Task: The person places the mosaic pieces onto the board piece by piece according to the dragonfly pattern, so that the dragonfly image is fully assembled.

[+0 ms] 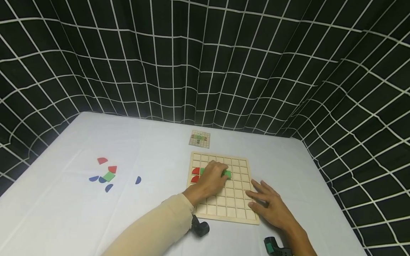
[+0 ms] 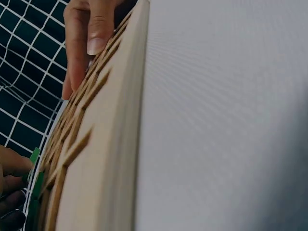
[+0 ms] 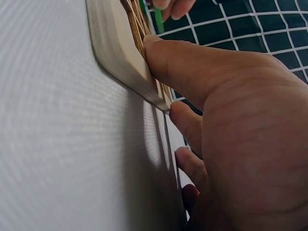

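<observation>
My left hand (image 1: 211, 180) is over the upper part of a wooden grid board (image 1: 221, 211), pinching a green tile (image 2: 34, 156) between thumb and fingertips. That tile is tilted, just above other green on the board. To the left of this hand, two red quarter-round pieces (image 1: 195, 171) lie in the board's cells beside a green piece (image 1: 202, 171); the hand hides the cells under it. My right hand (image 1: 269, 205) rests at the board's right edge with fingers spread and loosely bent. Its thumb (image 3: 175, 62) touches the board's rim, and it holds nothing.
A small picture card (image 1: 199, 139) lies behind the board. Off to the left on the white table (image 1: 153, 149) are loose red pieces (image 1: 102, 160), a green square (image 1: 109, 176) and several blue half-round pieces (image 1: 138, 180). A dark gridded curtain (image 1: 179, 71) surrounds the table.
</observation>
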### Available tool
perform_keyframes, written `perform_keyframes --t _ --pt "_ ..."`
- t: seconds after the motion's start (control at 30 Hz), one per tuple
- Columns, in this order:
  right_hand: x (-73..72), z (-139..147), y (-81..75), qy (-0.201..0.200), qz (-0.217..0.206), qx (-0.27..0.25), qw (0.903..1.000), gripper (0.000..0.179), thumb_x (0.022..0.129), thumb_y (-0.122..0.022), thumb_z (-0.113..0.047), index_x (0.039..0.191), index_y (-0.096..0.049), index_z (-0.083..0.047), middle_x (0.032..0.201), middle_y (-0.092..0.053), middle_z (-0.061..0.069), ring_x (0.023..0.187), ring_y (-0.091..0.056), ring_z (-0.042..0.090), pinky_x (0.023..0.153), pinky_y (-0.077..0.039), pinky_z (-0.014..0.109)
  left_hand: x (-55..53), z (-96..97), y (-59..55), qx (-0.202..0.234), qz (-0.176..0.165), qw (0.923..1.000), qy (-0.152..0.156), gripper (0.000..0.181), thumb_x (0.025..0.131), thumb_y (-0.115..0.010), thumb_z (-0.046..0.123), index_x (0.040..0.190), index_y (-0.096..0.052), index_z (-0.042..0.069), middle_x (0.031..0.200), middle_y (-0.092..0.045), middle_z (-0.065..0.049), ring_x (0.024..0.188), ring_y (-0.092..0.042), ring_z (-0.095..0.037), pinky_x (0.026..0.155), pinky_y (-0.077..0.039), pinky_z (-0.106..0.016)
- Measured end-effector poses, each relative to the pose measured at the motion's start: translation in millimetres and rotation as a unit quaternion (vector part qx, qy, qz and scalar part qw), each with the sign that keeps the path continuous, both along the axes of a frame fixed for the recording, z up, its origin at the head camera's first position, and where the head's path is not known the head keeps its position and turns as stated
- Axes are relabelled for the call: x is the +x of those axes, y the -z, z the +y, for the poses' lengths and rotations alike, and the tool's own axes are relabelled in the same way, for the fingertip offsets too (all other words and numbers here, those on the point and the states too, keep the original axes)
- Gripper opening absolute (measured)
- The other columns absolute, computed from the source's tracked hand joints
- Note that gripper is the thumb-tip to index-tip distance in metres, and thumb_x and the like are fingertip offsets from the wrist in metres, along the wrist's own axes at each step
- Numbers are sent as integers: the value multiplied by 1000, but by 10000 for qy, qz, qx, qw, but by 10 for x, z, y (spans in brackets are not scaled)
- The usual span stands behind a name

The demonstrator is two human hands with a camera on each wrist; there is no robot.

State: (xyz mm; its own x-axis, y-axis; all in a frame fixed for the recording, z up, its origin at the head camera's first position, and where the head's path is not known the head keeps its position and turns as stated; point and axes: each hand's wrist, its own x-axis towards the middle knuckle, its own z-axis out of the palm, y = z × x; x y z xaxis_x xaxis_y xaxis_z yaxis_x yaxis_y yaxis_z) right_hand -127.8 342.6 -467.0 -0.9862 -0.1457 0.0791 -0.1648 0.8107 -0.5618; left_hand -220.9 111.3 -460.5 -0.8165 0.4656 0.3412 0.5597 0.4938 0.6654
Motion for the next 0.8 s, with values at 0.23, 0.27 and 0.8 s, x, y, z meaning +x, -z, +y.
perform_keyframes --t 0.23,0.27,0.8 --pt "2 -11 -9 20 -6 -28 10000 38 81 -72 -40 114 -71 -21 147 -45 5 140 -23 45 102 -17 74 -22 49 43 -277 329 9990 -113 22 87 -64 6 108 -70 2 104 -71 -7 90 -55 -16 85 -47 -31" --pt "2 -12 -10 23 -7 -23 10000 38 81 -72 -40 114 -71 -21 147 -45 5 140 -23 45 102 -17 74 -25 54 47 -320 383 9987 -137 22 87 -64 6 108 -70 2 104 -71 -6 91 -56 -17 87 -45 -33" --pt "0 -3 7 -39 93 -45 9999 38 82 -72 -40 114 -71 -20 147 -45 6 140 -24 46 102 -17 74 9 56 45 -676 559 9952 -431 24 86 -63 16 109 -72 15 107 -72 0 124 -52 -29 101 -28 -57"
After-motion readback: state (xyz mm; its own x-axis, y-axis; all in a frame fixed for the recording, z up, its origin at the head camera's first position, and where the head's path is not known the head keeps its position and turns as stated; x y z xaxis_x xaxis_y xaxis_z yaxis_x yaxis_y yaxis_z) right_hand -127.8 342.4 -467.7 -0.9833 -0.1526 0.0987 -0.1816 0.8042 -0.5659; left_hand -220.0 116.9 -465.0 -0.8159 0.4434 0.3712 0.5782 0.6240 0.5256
